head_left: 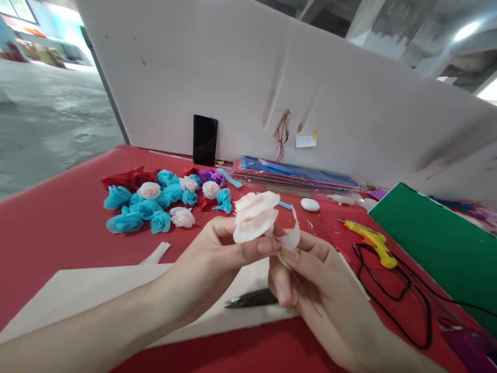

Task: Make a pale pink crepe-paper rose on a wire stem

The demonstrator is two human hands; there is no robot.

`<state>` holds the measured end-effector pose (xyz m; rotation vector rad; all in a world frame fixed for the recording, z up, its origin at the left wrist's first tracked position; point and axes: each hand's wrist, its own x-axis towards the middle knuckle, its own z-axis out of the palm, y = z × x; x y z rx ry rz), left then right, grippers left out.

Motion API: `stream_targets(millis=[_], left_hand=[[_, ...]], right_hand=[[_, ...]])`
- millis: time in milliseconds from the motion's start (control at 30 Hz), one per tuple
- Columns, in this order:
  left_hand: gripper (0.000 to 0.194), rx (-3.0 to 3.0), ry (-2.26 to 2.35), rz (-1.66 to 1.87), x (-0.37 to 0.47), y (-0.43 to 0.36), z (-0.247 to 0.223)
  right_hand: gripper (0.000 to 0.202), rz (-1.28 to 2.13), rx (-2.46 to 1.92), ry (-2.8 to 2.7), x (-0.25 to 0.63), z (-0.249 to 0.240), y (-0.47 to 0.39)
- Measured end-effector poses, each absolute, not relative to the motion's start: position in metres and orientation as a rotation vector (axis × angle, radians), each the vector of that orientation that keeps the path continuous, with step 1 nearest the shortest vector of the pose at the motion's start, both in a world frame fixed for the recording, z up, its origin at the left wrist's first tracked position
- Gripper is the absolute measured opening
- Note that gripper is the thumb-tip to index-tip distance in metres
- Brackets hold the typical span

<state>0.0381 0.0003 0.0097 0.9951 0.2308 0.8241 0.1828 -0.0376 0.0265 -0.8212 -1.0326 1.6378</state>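
Note:
A pale pink crepe paper flower (256,215) is held up in front of me, its layered petals facing left. My left hand (227,251) is closed on it, with the thumb pressed near its base. My right hand (320,269) pinches at the same base, where a loose pale petal strip (291,235) curls upward. A thin thread or wire (303,290) trails down from the pinch across the right fingers. Below the hands, a dark pointed tool (250,299) lies on a white sheet (85,295); my right hand hides its rear part.
Several blue, pink, red and purple paper flowers (159,199) cluster at the left on the red table (50,223). A black phone (205,140) leans against the white board (186,62). To the right lie a yellow glue gun (370,241), its black cord and a green board (438,248).

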Motion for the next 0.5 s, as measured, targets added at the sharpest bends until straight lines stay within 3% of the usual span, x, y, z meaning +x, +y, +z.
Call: stream_targets(millis=[133, 333, 500], left_hand=[[0.019, 0.948, 0.26, 0.886, 0.0391, -0.0011, 0.0147], [0.021, 0.91, 0.347, 0.966, 0.0398, -0.0022, 0.0182], [0.021, 0.918, 0.377, 0.976, 0.04, -0.0035, 0.0172]], right_hand=[[0.01, 1.385, -0.869, -1.219, 0.1822, 0.0258, -0.0399], [0.012, 0.809, -1.088, -1.378, 0.1811, 0.0325, -0.0423], [0.014, 0.666, -1.065, -1.496, 0.1836, 0.0314, -0.0426]])
